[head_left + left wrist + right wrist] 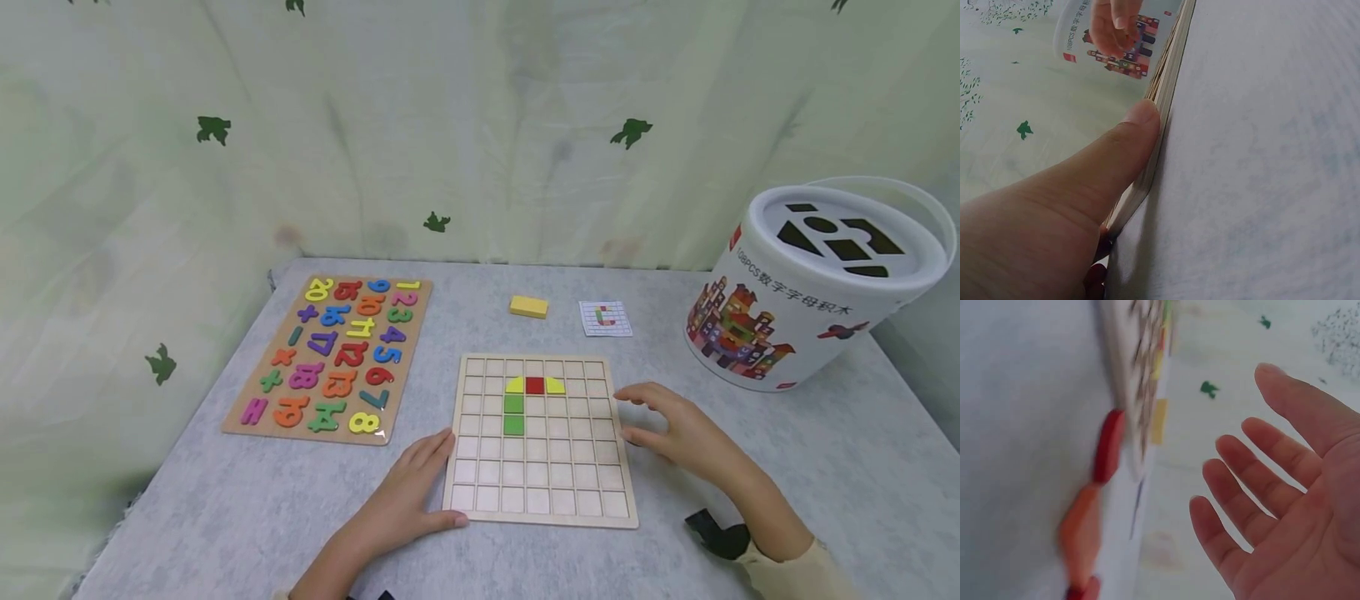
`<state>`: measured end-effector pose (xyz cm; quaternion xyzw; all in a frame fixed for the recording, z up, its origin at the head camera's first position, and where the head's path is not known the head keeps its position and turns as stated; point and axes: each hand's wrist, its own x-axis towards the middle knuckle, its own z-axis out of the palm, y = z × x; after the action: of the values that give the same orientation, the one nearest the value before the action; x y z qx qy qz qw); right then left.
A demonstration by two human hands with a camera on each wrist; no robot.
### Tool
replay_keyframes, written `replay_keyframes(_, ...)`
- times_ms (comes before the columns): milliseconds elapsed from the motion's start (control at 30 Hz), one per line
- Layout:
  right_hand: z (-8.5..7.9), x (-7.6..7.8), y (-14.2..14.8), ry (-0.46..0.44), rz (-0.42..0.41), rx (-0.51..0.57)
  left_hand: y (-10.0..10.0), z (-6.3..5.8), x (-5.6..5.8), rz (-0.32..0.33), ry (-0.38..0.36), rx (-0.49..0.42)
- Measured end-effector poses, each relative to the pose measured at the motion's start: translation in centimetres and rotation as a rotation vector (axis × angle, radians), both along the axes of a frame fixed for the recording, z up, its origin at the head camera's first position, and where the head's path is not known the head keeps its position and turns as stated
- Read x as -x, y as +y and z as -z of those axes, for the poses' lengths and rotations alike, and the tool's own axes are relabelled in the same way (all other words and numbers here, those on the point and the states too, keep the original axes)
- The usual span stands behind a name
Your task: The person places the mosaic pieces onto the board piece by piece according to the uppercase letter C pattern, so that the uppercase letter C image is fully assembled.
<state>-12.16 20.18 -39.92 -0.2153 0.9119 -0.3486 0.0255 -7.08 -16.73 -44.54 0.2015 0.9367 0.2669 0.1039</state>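
A wooden grid board (pixel 525 500) lies flat in front of me. Set in it are a red square (pixel 535 386), a yellow piece with a curved edge on either side of it, and two green squares (pixel 513 414) under the left yellow one. My left hand (pixel 405 500) rests at the board's near left corner, fingers along the left side. Its thumb (pixel 1116 147) presses the near edge. To the right of the board hovers my right hand (pixel 682 429), its fingers (pixel 1260 487) spread and relaxed, holding nothing.
Left of the grid stands a puzzle board (pixel 300 392) of colourful numbers. Behind the grid lie a yellow block (pixel 528 307) and a printed pattern card (pixel 606 319). A white lidded bucket (pixel 810 292) stands at the right. Blurred red and orange shapes (pixel 1082 534) show in the right wrist view.
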Motion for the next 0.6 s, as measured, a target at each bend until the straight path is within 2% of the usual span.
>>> replay_keyframes(267,1.9,-0.3,2.0,-0.188,-0.017,-0.059,0.0,0.0,0.0,0.002,-0.015,-0.008)
replay_keyframes(367,2.3,-0.3,2.2,-0.207,-0.012,-0.082,0.0,0.1,0.0,0.004,-0.009,-0.003)
replay_keyframes(600,2.6,-0.1,2.3,-0.170,0.004,-0.139,-0.1,0.0,0.0,0.005,-0.011,-0.002)
